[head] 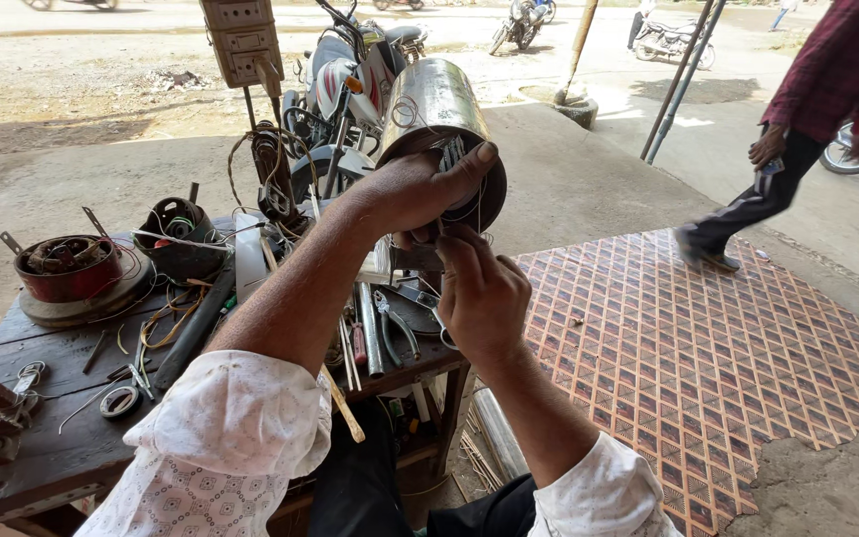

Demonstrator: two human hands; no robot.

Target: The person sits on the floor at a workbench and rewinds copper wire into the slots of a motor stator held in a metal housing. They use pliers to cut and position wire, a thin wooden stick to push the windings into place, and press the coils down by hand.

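Steel motor housing (436, 109), a shiny cylinder, is held tilted above the far right edge of the wooden workbench (42, 438). It is gripped at its near open end by the left hand (420, 189), thumb over the rim. The opening is largely covered by that hand. The right hand (481, 293) is placed just below; its fingertips are hidden, so its grasp cannot be told. Pliers (397, 328) are partly concealed behind the forearm.

Single head-worn view, looking down and forward, close over workbench (62, 447); street and patterned mat (708, 348) far right.
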